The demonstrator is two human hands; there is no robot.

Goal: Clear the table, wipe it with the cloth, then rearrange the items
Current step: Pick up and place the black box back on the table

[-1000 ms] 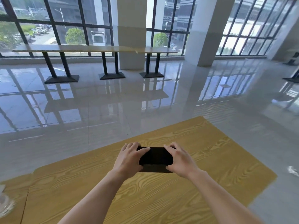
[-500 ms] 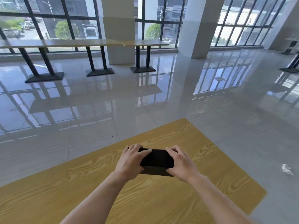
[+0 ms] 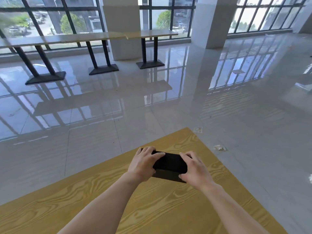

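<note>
Hands both curled shut on black folded cloth (image 3: 169, 163): left hand (image 3: 143, 163) at left end, right hand (image 3: 195, 169) at right. Cloth lies on tabletop (image 3: 152, 208) near far corner. Likely soft, light, limp; grip ends to keep folded.

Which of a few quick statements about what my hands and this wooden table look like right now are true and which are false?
1. Both the left hand and the right hand grip the black object. True.
2. The black object sits over the wooden table. True.
3. A glass stands beside the black object. False: nothing else shows on the tabletop.
4. The floor next to the table is spotless. False: small scraps lie there.
5. Only one hand is in view. False: both are.
</note>
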